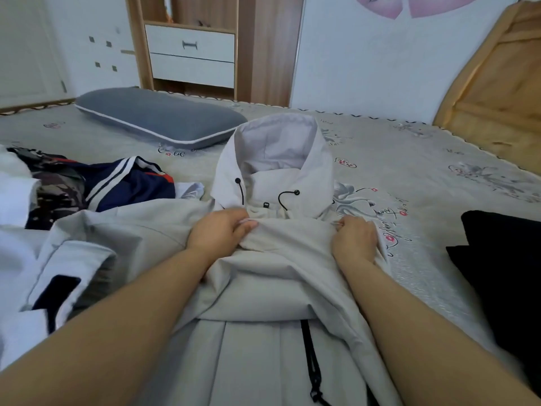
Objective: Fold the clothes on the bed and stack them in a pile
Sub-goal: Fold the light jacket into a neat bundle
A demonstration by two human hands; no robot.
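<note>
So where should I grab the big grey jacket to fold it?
Probably grip the light grey jacket at its folded top edge just below the hood, one hand at each corner, coming from the near side. That is where the left hand and right hand pinch it, and the body lies flat towards you.

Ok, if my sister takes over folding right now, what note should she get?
Left hand and right hand each grip a fold of the light grey hooded jacket, pulled up toward its hood.
Jacket lies mid-bed, only partly folded.
Unfolded heap at left: navy striped garment, camouflage garment.
Black garment lies at the right.
Left to do: finish the jacket, fold the heap, stack everything.
</note>
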